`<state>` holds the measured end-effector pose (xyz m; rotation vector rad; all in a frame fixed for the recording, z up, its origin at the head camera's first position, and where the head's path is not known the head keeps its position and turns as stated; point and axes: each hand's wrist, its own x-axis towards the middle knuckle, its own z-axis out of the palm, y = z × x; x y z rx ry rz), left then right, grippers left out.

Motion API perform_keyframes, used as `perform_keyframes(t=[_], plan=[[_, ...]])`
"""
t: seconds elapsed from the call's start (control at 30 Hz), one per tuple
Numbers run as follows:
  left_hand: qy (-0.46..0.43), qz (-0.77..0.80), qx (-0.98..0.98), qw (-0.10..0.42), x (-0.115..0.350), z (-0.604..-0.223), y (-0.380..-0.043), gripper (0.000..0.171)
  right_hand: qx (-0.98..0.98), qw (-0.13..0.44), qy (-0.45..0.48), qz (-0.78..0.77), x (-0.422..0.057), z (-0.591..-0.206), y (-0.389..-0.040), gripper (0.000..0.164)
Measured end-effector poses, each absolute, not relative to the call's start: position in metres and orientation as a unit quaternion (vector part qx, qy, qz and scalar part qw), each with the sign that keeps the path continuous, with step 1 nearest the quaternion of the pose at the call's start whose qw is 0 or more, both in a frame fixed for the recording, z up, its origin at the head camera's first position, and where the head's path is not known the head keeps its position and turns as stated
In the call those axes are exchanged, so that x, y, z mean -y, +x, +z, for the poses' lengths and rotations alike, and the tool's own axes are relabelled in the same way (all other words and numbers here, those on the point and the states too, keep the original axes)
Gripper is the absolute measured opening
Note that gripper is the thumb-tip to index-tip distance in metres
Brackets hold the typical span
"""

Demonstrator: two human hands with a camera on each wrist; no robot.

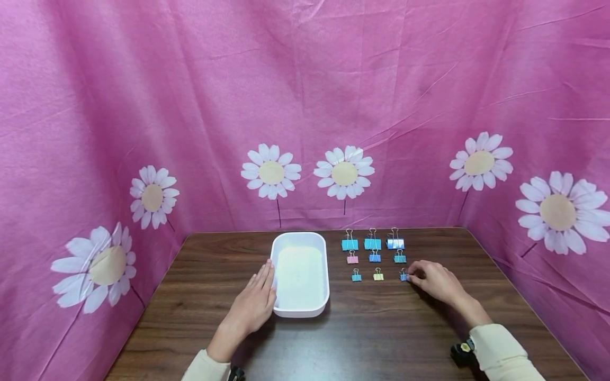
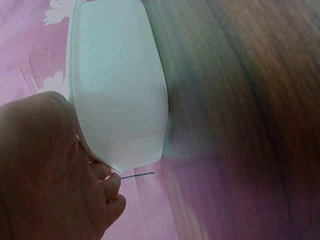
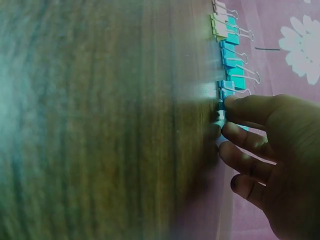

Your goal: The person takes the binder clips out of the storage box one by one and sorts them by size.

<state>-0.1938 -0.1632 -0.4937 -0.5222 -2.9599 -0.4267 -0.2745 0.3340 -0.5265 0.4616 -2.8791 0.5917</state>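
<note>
A white plastic tray (image 1: 300, 313) stands on the table, left of several binder clips laid out in rows. My left hand (image 1: 254, 299) rests along its left wall with the fingers extended; the left wrist view shows the palm beside the tray (image 2: 120, 75). At the right end of the front row, my right hand (image 1: 438, 283) pinches a small blue binder clip (image 1: 403, 275) between thumb and fingertips. In the right wrist view the right hand (image 3: 270, 145) partly hides that clip. Beside it in this row are a small yellow clip (image 1: 378, 274) and a small teal clip (image 1: 356, 275).
The middle row has a pink clip (image 1: 352, 257), a blue clip (image 1: 375, 256) and a teal clip (image 1: 400, 257). Larger clips form the back row, among them a shiny blue one (image 1: 395, 244). A pink flowered curtain (image 1: 305, 95) surrounds the wooden table (image 1: 214, 254).
</note>
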Motion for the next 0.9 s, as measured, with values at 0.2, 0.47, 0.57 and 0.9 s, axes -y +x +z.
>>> perform_keyframes(t=[0.2, 0.47, 0.57, 0.9], plan=[[-0.167, -0.141, 0.975, 0.050, 0.1636, -0.4940, -0.1942, 0.057, 0.967, 0.069, 0.142, 0.199, -0.3351, -0.5270, -0.2746, 0.005], [-0.165, -0.143, 0.975, 0.048, 0.1637, -0.4934, -0.1945, 0.057, 0.967, 0.066, 0.138, 0.202, -0.3355, -0.5274, -0.2744, 0.004], [-0.166, -0.145, 0.974, 0.044, 0.1637, -0.4931, -0.1949, 0.057, 0.968, 0.064, 0.132, 0.205, -0.3353, -0.5265, -0.2728, 0.004], [-0.178, -0.179, 0.966, 0.052, 0.1672, -0.4935, -0.2002, 0.060, 0.966, 0.076, 0.113, 0.221, -0.3356, -0.5190, -0.2659, 0.006]])
